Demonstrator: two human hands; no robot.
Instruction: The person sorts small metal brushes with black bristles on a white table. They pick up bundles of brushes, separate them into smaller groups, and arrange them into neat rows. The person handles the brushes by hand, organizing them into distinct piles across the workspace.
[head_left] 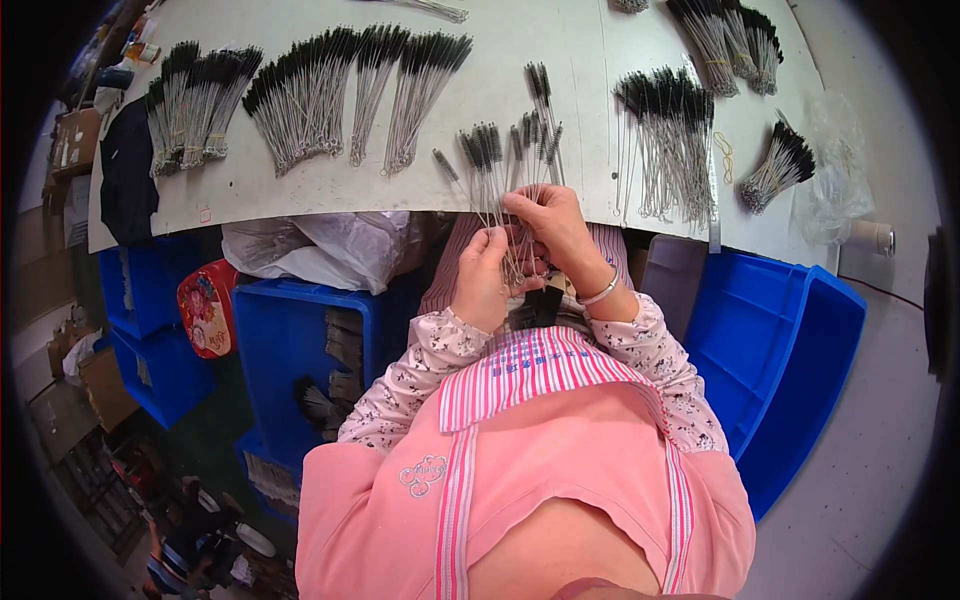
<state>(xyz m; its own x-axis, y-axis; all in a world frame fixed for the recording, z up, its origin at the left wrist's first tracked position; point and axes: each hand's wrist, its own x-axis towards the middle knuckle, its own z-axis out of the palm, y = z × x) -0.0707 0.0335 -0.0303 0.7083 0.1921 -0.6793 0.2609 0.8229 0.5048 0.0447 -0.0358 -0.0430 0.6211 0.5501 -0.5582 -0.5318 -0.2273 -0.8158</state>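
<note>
Close together at the table's front edge, both my hands are closed on a bunch of thin wire brushes (486, 150) with black bristle heads and silvery looped stems. My left hand (483, 275) grips the stems low down. My right hand (556, 228) pinches stems higher up, thumb and forefinger together. The black heads fan out beyond my fingers, away from me. A few more brushes (540, 85) lie on the table just past the bunch. Which stems belong to which hand is partly hidden where the fingers overlap.
Rows of brushes (300, 100) lie at the far left of the white table (330, 192). More brushes (668, 140) lie to the right, beside a metal ruler (714, 215) and yellow rubber bands (724, 155). Blue crates (765, 350) stand on both sides below.
</note>
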